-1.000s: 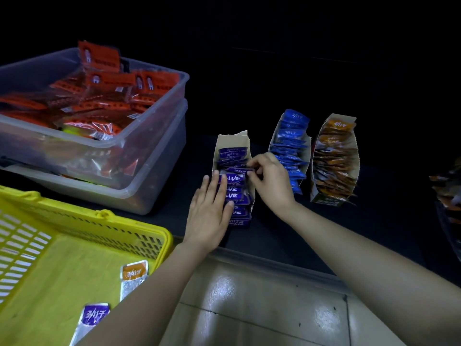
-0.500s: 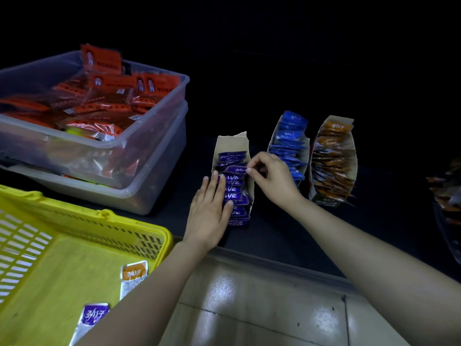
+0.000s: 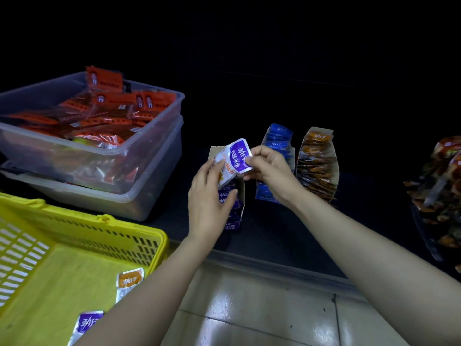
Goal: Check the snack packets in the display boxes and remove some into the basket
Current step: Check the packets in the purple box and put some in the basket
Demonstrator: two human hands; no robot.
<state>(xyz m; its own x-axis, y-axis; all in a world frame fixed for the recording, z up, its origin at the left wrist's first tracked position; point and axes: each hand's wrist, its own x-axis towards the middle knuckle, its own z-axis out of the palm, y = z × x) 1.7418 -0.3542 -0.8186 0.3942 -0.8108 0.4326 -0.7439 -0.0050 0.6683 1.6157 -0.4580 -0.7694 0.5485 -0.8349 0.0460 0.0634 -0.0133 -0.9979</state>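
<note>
A purple-and-white snack packet (image 3: 235,159) is lifted above the cardboard display box of purple packets (image 3: 235,203). My right hand (image 3: 270,172) pinches its right edge. My left hand (image 3: 208,201) holds its lower left side with thumb and fingers. Two more display boxes stand to the right: one with blue packets (image 3: 275,148) and one with orange-brown packets (image 3: 316,166). The yellow basket (image 3: 82,236) sits at lower left with an orange packet (image 3: 129,283) and a purple packet (image 3: 86,324) on its floor.
Two stacked clear plastic tubs (image 3: 149,156) filled with red-orange packets stand behind the basket. A dark tray of brown snacks (image 3: 439,196) is at the right edge. The dark shelf ends at a metal lip (image 3: 274,264) above a tiled floor.
My right hand pulled one purple packet up out of the box. My left hand lifted off the row of packets and took hold of the raised packet.
</note>
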